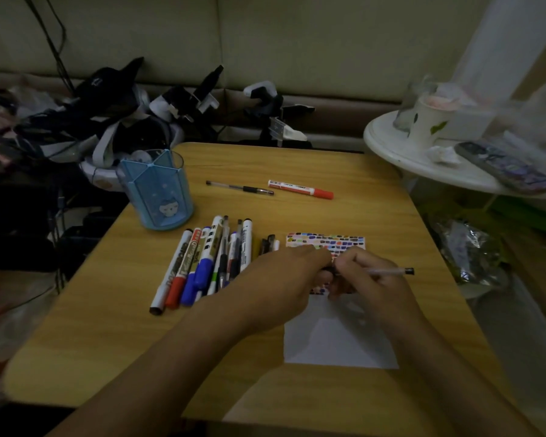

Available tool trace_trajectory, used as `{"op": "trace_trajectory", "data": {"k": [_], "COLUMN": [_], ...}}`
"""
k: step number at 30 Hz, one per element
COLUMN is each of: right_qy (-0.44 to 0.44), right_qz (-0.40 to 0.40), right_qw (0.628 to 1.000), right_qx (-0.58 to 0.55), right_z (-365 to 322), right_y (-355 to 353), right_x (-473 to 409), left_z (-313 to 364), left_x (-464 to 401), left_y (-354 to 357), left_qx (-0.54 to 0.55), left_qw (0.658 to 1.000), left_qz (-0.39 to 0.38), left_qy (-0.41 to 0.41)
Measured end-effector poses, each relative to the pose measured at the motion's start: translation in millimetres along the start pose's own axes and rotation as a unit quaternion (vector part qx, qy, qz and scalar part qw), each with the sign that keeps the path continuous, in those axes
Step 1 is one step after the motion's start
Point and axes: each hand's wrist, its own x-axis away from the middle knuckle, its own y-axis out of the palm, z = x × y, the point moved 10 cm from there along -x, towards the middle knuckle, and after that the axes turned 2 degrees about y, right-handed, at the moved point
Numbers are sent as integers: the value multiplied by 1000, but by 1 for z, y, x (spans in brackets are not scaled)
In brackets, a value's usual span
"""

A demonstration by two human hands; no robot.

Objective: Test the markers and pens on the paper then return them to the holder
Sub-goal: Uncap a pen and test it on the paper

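Note:
A white paper (341,345) lies on the wooden table (108,310), its far part covered in small coloured test marks. My right hand (372,279) holds a clear gel pen (391,271) over the paper, its black end pointing right. My left hand (284,275) meets the pen's other end, fingers pinched on what looks like its cap. A row of several markers and pens (208,263) lies left of the paper. The blue holder (158,190) stands empty at the table's far left.
A black gel pen (240,187) and a red-capped marker (300,188) lie apart near the far edge. A round white side table (391,143) with a paper cup (429,118) and a phone (505,168) stands at right. Dark clutter sits behind the holder.

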Motion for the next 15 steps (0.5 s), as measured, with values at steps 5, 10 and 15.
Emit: {"op": "trace_trajectory", "data": {"k": [5,10,15], "right_qy": [0,9,21], "right_qz": [-1,-13,-24], "right_qw": [1000,999,998], "right_qx": [-26,-38,-45], "right_z": [3,5,4], "right_y": [-4,-4,-6], "right_x": [0,3,6], "left_z": [4,4,3], "left_x": [0,-1,1], "left_y": [3,3,-5], "left_qx": [40,54,25], "left_qw": [999,998,999], "left_qz": [0,3,19], "left_qy": [20,33,44]}}
